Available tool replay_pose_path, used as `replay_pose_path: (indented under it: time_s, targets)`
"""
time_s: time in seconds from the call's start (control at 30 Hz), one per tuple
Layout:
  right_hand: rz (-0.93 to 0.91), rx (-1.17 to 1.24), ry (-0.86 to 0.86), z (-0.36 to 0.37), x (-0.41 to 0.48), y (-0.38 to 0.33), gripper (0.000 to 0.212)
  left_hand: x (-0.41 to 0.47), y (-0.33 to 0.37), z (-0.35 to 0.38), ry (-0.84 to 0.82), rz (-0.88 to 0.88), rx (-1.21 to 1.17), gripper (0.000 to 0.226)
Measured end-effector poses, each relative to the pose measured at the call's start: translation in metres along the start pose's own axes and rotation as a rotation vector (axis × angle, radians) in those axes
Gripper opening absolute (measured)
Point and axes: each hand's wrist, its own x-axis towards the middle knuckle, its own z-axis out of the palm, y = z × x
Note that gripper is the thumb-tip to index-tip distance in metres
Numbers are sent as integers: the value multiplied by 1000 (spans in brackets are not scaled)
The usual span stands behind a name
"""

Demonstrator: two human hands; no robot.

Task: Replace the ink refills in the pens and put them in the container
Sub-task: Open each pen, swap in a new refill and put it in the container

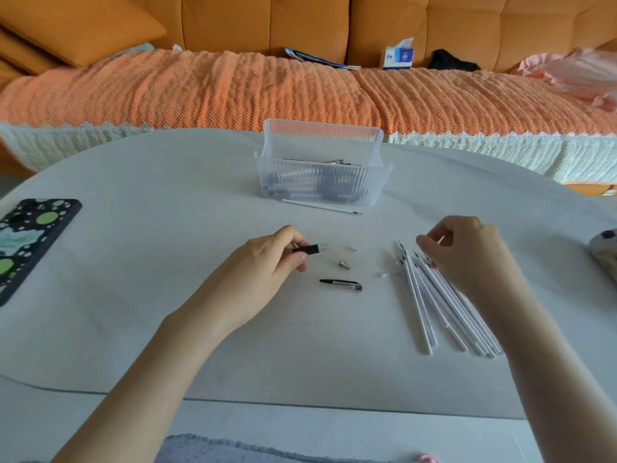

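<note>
Forearms entered from the near edge of the white table. Left hand pinched a black barrel section between thumb and fingers, its pale end pointing right. Right hand, fingers curled, nipped at the tip ends of the fanned refills, seemingly on one; which one could not be told. Loose between the hands lay a metal nose cone, a clip half and small white caps. Container, with pens inside, stood at the far side, a single refill just before it. Risks, as judged: lifting one refill could drag its neighbours and scatter the fan; the small round cone could roll away if brushed; a refill fed askew could jam in the barrel.
</note>
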Motion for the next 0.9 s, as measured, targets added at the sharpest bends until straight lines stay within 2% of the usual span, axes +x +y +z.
replay_pose_path:
  time_s: [0.1, 0.23, 0.43, 0.53, 0.63, 0.77, 0.83, 0.9]
  targets:
    - [-104, 119, 84, 3, 2, -14, 9, 0, 0, -3, 16, -12, 8, 4]
    - [-264, 173, 59, 27, 20, -33, 16, 1, -1, -7, 44, -21, 3, 4]
    - [-359, -36, 12, 63, 51, -51, 28, 1, -1, -10, 64, -35, 19, 5]
    - [-370, -144, 40, 71, 58, -54, 23, 1, -2, -11, 64, -36, 12, 5]
    - [-347, -132, 77, 75, 59, -54, 17, 1, -3, -12, 70, -24, 2, 5]
    - [-420, -151, 131, 75, 49, -51, 17, 0, -6, -14, 98, -24, 0, 4]
    - [-406, -62, 138, 66, 41, -50, 16, 0, -7, -15, 118, -30, -40, 4]
    - [-329, 161, 95, 50, 31, -50, 12, -1, -9, -17, 145, -45, -94, 5]
